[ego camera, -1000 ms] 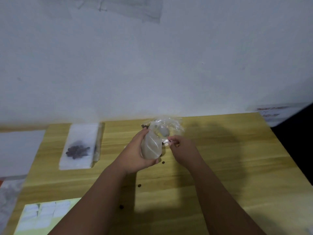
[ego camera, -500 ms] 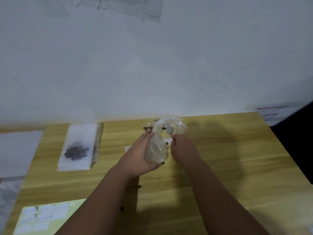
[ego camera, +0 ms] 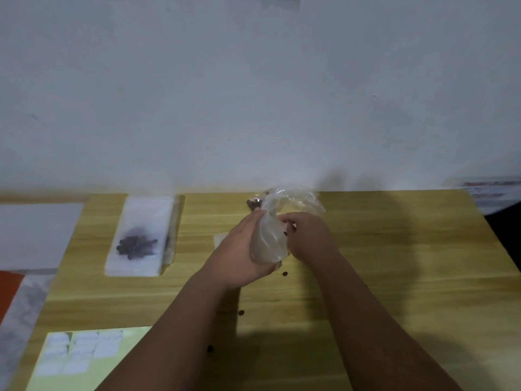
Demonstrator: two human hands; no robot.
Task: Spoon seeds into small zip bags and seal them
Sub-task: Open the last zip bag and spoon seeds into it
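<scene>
Wood table (ego camera: 394, 263) fills the lower half of the view, w/ a plain wall behind it at 12.

Both forearms come in from 6 and meet just past table centre. The L hand (ego camera: 239, 249) is wrapped round the belly of a clear bag (ego camera: 269, 244), thumb side up and fingers curled under its base. It's a firm clamp and the bag is off the table. The R hand (ego camera: 308, 238) sits at the bag's 3, fingertips pinched on its R edge near the neck. Can't tell if a spoon is in that pinch too.

Key relation: the bag's long axis runs 12–6. The crumpled open mouth (ego camera: 293, 197) flares to 12–1, above both grips, and the cloudy base is at 6 in the L palm. R hand is nearer the mouth, so my guess is any work at the opening falls to R while L steadies.

Around it:
- Pale green sheet (ego camera: 135, 337) at 7–8, front L corner, w/ rows of empty zip bags (ego camera: 79, 351).
- White flat pack (ego camera: 146, 215) at 9–10, well apart from the hands, w/ dark seeds (ego camera: 135, 246) inside. Looks filled, but I can't read the seal.
- Small white slip (ego camera: 218, 239) pokes out at the L hand's 9, maybe a zip bag, too hidden to tell.
- Seed pile (ego camera: 253, 204) at the bag's 11, just beside the mouth.
- Loose seeds (ego camera: 284, 274) at 6, under and btwn the arms.

Nothing blocks the mouth. Risk, as I judge it: tilt the bag toward 12 and seeds spill.
</scene>
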